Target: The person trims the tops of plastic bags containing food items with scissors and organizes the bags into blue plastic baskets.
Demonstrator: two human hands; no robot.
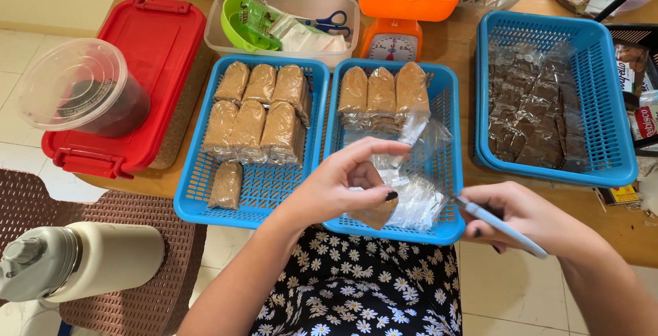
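Done: I count seven filled brown packets in the left blue basket (199,192), three in the middle basket (449,192).
Left: empty clear bags (a loose heap) in the middle basket.
Left hand (343,188): fingers pinched on a half-filled packet (375,214), near edge.
Right hand (521,216): closed around a pale tool (500,226).

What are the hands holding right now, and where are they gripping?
The left hand pinches a small clear bag of brown powder by its top. The right hand grips a light blue tool around its handle.
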